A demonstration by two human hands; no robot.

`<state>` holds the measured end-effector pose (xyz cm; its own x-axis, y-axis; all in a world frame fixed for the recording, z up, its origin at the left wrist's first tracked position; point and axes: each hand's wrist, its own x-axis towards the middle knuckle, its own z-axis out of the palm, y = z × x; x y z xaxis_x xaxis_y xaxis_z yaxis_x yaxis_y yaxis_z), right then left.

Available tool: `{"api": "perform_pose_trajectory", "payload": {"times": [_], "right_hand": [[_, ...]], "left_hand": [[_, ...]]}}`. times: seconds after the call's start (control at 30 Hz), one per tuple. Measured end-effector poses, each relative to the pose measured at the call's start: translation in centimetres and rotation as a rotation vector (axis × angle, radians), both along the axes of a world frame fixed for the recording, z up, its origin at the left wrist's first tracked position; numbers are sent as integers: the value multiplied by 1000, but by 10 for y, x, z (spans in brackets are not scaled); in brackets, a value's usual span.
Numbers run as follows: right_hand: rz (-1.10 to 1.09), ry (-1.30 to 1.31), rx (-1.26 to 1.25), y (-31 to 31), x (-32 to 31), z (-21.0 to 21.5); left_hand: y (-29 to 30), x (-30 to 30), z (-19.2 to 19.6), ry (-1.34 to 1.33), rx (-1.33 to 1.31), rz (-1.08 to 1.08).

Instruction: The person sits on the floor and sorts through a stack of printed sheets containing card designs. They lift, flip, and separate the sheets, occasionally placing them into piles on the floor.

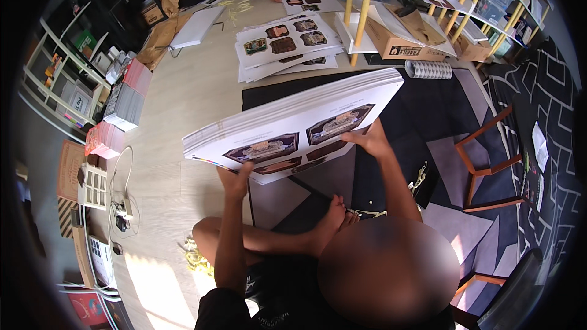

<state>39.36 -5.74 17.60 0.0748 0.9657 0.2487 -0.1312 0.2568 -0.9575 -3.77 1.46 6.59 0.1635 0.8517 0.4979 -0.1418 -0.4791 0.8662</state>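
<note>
Stack (293,127) of printed sheets is up off the rug (416,116), tilted, betw. L hand (234,183) & R hand (374,142). Fingers grip it, thumbs on face, rest hidden. Lift looks done; not set down yet. More prints (288,41) on floor (183,76), ahead.

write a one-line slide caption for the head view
The left hand and right hand hold up a thick stack of printed sheets, while more printed sheets lie on the floor beyond.

Print workroom (shelves (364,6), printed sheets (299,116))
</note>
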Motion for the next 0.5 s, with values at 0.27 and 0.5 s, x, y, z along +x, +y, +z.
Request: {"api": "perform_pose_trajectory", "payload": {"times": [0.27,0.5], "right_hand": [[-39,-42,26,-3,-11,-9],[-375,-463,499,-4,-9,129]], "left_hand": [[-60,75,71,-136,-158,169],[-40,68,93,-138,-117,84]]}}
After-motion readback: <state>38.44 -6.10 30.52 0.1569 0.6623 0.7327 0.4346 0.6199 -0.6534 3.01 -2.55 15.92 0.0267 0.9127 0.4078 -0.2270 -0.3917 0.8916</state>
